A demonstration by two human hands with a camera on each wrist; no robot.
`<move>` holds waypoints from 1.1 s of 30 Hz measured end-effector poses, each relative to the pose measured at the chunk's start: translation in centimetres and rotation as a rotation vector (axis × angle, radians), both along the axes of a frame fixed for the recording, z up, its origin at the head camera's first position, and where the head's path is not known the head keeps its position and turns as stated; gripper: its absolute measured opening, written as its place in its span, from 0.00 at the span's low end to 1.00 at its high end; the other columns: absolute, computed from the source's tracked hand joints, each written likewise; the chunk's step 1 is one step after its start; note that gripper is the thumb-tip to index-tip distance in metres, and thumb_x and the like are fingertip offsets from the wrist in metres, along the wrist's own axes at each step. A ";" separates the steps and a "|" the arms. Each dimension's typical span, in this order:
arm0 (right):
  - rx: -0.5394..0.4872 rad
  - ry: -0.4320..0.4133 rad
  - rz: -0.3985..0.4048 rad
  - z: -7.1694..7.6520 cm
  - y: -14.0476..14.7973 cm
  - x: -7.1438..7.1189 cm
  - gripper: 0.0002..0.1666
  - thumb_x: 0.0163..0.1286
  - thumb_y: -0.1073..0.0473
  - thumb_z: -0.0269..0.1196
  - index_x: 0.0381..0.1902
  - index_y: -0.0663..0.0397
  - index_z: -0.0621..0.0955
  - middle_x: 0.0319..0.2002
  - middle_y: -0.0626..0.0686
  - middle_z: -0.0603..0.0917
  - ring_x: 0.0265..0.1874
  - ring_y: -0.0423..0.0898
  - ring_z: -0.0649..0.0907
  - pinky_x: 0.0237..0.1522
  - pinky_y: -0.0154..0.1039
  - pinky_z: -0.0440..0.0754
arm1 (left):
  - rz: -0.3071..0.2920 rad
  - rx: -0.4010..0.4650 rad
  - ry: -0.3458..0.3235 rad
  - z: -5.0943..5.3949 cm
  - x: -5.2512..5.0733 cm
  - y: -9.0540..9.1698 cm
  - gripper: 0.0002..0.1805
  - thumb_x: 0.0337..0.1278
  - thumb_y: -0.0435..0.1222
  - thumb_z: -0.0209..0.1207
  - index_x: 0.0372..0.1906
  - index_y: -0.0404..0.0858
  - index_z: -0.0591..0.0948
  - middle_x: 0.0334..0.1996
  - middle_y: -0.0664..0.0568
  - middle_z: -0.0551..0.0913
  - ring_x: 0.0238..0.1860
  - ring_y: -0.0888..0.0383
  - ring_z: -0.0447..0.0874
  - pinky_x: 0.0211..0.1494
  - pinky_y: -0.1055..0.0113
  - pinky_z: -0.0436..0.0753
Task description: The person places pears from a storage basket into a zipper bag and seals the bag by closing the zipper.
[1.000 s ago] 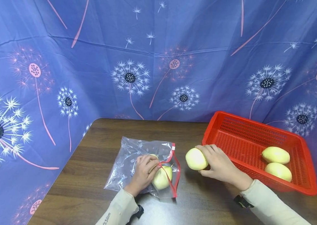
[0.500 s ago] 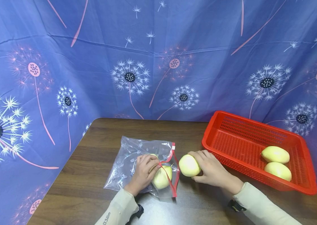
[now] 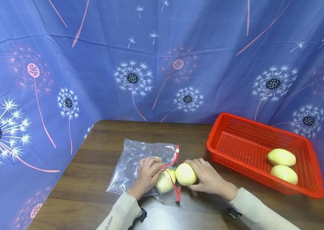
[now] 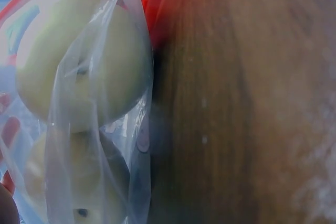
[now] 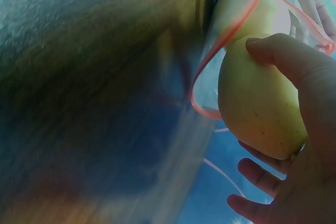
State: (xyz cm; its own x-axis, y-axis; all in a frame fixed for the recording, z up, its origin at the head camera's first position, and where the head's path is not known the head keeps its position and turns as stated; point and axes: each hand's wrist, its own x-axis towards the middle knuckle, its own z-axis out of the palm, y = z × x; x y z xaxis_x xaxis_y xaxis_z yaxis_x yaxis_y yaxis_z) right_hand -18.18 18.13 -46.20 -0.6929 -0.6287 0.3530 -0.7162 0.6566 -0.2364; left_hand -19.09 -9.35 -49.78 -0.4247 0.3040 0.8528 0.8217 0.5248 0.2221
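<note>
A clear plastic bag with a red zip edge lies on the table, its mouth facing right. My left hand pinches the upper edge of the mouth. Inside are a yellow-green fruit near the opening and another behind it, mostly hidden by the left hand; the left wrist view shows both fruits through the plastic. My right hand grips a third fruit at the mouth. In the right wrist view this fruit is at the red-rimmed opening, against the fruit inside, with the thumb across it.
A red perforated basket stands at the right of the wooden table, with two yellow-green fruits at its right end. Behind the table hangs a blue cloth with dandelion prints.
My right hand has moved left with its fruit, from beside the basket to the bag's mouth, where the fruit now meets the one inside. My left hand has stayed in place.
</note>
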 end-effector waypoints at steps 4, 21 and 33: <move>-0.013 -0.026 -0.003 -0.4 -0.5 -0.1 0.51 0.39 0.48 0.81 0.61 0.57 0.73 0.46 0.50 0.79 0.44 0.48 0.75 0.44 0.49 0.73 | 0.002 -0.005 -0.005 0.0 0.0 0.0 0.19 0.76 0.49 0.48 0.37 0.42 0.83 0.38 0.53 0.81 0.41 0.54 0.79 0.47 0.53 0.68; -0.038 -0.071 -0.038 -1.2 -2.6 -0.5 0.51 0.43 0.44 0.79 0.63 0.56 0.73 0.48 0.52 0.81 0.45 0.49 0.76 0.43 0.49 0.75 | -0.005 0.001 0.011 0.1 0.0 0.4 0.18 0.76 0.48 0.48 0.36 0.43 0.82 0.37 0.53 0.81 0.42 0.54 0.79 0.48 0.51 0.68; -0.093 -0.091 -0.062 -1.6 -3.6 -0.5 0.49 0.44 0.47 0.78 0.62 0.57 0.73 0.50 0.53 0.82 0.47 0.50 0.74 0.47 0.51 0.72 | 0.007 0.015 0.026 0.1 0.0 0.6 0.18 0.75 0.49 0.48 0.35 0.44 0.82 0.36 0.54 0.82 0.41 0.54 0.79 0.46 0.53 0.68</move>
State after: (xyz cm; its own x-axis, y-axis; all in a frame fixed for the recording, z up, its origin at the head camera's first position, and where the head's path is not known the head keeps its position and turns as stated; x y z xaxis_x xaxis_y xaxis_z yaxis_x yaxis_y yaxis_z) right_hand -18.71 14.53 -47.82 -0.7614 -0.5509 0.3417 -0.6475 0.6713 -0.3607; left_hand -19.13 -8.74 -49.66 -0.4040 0.2885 0.8680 0.8237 0.5276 0.2080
